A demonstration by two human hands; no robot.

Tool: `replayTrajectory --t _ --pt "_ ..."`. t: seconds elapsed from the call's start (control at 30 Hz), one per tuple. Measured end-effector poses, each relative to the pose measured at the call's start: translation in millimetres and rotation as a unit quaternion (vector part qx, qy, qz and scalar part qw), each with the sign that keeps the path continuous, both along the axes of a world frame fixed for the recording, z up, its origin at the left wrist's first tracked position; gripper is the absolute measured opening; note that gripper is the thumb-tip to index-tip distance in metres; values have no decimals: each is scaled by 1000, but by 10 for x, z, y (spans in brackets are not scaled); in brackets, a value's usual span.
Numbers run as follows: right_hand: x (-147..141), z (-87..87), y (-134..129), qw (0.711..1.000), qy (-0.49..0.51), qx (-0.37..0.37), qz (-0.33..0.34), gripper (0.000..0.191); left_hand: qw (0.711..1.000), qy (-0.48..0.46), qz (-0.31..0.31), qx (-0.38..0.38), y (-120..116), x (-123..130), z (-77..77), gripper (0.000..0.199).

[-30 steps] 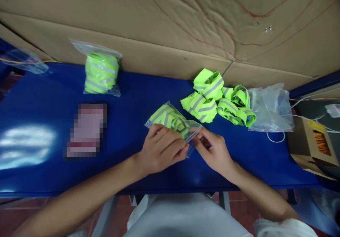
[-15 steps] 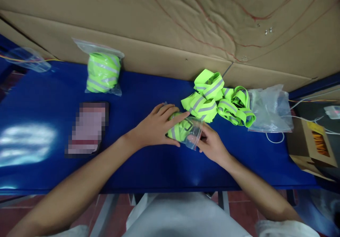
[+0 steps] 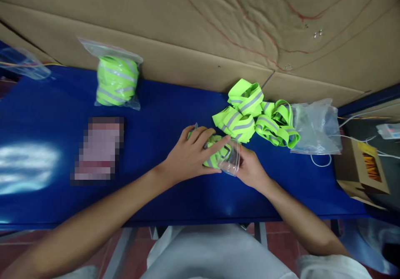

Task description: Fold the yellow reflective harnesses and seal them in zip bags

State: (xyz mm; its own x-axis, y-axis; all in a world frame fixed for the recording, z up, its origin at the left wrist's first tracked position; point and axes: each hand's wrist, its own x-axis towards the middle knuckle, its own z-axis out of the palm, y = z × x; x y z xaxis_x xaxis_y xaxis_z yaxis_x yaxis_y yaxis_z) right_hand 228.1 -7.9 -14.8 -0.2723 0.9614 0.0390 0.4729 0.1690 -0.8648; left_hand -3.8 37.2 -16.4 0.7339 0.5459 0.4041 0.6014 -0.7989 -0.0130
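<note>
A clear zip bag (image 3: 233, 161) with a neon-yellow reflective strap (image 3: 213, 160) in it lies between my hands, just above the blue table. My left hand (image 3: 192, 156) is wrapped over the filled part of the bag, its fingers curved across the top. At the bag's mouth, my right hand (image 3: 252, 168) grips the red-lined edge; its fingertips are partly hidden behind the plastic. A black buckle (image 3: 225, 149) shows through the bag. Just beyond the hands lie several loose coiled reflective straps (image 3: 239, 124).
A filled bag of reflective straps (image 3: 117, 81) leans by the cardboard wall at back left. A blurred-out flat phone-like object (image 3: 98, 149) lies left. Empty plastic bags (image 3: 315, 129), white cables and an open cardboard box (image 3: 359, 170) are at the right.
My left hand has slid slightly right along the bag and covers more of the strap. My right hand stays at the bag's mouth, its thumb no longer showing inside the plastic.
</note>
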Motion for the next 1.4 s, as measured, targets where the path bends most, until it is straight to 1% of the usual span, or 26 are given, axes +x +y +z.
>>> replayTrajectory --t 0.1,0.2,0.3,0.37,0.43,0.6,0.67,0.73,0.8,0.83,0.9,0.97,1.03,1.07,1.17,1.2,1.23,1.27,1.33,1.37,1.4 --pt "-48 19 -31 999 -33 11 -25 63 1000 -20 -8 2 -23 29 -29 80" --pt "-80 29 -37 999 -25 -5 -33 63 999 -32 -19 7 -34 40 -59 78" --pt "-99 55 -19 993 58 -82 -56 53 999 -26 -28 -2 -39 46 -65 80" --pt "-105 94 -4 978 131 -142 -82 51 999 -27 -25 -5 -44 54 -44 84" --pt "-101 146 10 964 181 -170 -97 51 999 -35 -17 3 -54 62 -4 87" --pt "22 256 70 956 226 -146 -115 44 998 -47 22 22 -58 36 78 89" --pt "141 292 113 948 245 -140 -149 41 997 -45 57 14 -21 0 80 91" --pt "298 341 165 933 269 -110 -212 38 994 -46 98 -3 33 -40 74 90" --pt "468 403 223 912 291 -48 -284 30 990 -58 131 -19 86 -72 73 90" --pt "550 434 252 902 299 -14 -311 27 987 -65 144 -23 108 -83 74 90" --pt "691 482 313 886 307 52 -345 26 983 -76 164 -22 137 -95 78 90" --pt "794 496 374 872 312 107 -361 28 981 -85 176 -13 150 -97 77 89" --pt "858 469 429 865 311 131 -372 28 979 -94 183 -12 155 -93 66 88" --pt "879 444 453 866 310 121 -373 29 977 -99 186 -14 156 -90 57 87" --pt "911 359 501 880 310 50 -357 39 975 -105 195 -30 157 -81 26 83" --pt "913 338 506 883 299 47 -359 43 974 -109 196 -34 156 -77 17 83" --pt "909 325 502 884 279 63 -370 46 973 -113 196 -39 152 -73 8 83" --pt "898 321 488 879 254 96 -392 49 973 -120 193 -44 145 -67 2 82" --pt "843 333 427 864 181 183 -432 54 973 -137 180 -54 117 -52 -9 82" --pt "795 346 379 866 144 218 -427 55 973 -144 169 -60 97 -43 -13 81" --pt "732 360 321 880 115 237 -395 57 975 -148 154 -65 74 -33 -18 80"
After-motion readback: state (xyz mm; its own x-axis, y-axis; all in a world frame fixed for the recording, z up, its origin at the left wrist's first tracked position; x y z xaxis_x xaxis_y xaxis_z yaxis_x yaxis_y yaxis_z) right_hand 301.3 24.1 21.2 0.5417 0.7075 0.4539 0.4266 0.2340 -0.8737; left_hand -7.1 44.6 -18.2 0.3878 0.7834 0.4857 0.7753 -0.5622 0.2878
